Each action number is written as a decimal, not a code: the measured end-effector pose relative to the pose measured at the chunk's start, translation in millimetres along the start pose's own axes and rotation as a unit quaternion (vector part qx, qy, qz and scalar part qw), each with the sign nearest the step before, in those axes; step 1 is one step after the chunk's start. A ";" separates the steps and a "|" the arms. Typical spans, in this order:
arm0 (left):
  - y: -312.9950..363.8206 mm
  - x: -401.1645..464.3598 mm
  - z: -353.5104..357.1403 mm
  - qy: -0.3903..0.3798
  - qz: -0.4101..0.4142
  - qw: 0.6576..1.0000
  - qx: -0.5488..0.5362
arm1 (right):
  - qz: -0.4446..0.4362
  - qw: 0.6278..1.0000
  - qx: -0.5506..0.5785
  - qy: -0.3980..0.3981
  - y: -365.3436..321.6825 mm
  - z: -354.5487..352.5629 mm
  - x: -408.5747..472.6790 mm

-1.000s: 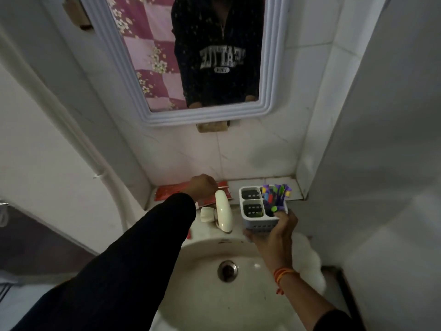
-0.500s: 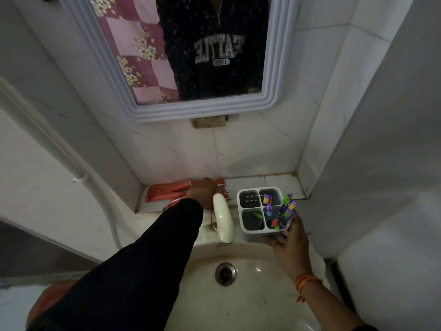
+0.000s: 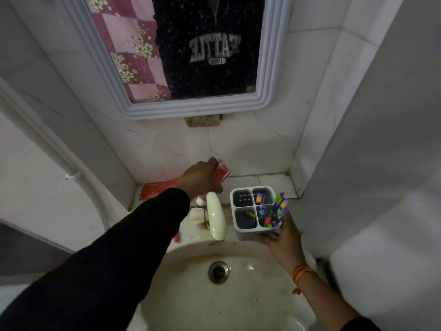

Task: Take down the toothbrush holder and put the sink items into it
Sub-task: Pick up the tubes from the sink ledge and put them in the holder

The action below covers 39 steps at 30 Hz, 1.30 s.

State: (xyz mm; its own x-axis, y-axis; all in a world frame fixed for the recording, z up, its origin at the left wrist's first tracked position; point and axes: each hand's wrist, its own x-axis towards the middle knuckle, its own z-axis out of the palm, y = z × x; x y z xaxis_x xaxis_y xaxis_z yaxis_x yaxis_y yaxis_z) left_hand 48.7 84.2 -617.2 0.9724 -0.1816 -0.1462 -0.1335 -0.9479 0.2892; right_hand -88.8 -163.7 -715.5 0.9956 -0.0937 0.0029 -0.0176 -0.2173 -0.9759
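Observation:
A white toothbrush holder (image 3: 241, 229) with several dark compartments is held over the right back of the sink by my right hand (image 3: 284, 242), which grips its lower right side. Several purple and green toothbrushes (image 3: 276, 209) stand in its right compartments. On the ledge behind the tap, my left hand (image 3: 200, 179) is closed around red toothpaste tubes (image 3: 220, 174), their right ends lifted off the ledge. The tubes' left ends (image 3: 155, 189) still lie low on the ledge.
A white tap (image 3: 216, 217) stands between my hands at the back of the cream sink (image 3: 191, 304), with a drain (image 3: 218, 272) below. A framed mirror (image 3: 198, 108) hangs above. A wall corner (image 3: 334, 187) closes the right side. A white pipe (image 3: 71, 175) runs at left.
My left hand has closed on the red tubes and raised their right ends from the ledge. The holder has tipped so its compartments face up, staying in my right hand.

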 end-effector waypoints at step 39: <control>-31.7 56.5 62.1 -0.037 -0.012 0.983 0.180 | -0.026 0.995 -0.079 -0.050 4.5 -11.4 18.5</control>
State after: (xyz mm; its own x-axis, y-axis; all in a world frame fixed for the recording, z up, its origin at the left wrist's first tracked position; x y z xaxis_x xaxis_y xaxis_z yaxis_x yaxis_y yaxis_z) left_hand 95.9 87.7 -693.4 0.9613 -0.1637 -0.2215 -0.1825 -0.9809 -0.0672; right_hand -71.6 -177.5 -717.4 0.9996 0.0164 0.0227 0.0272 -0.3704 -0.9285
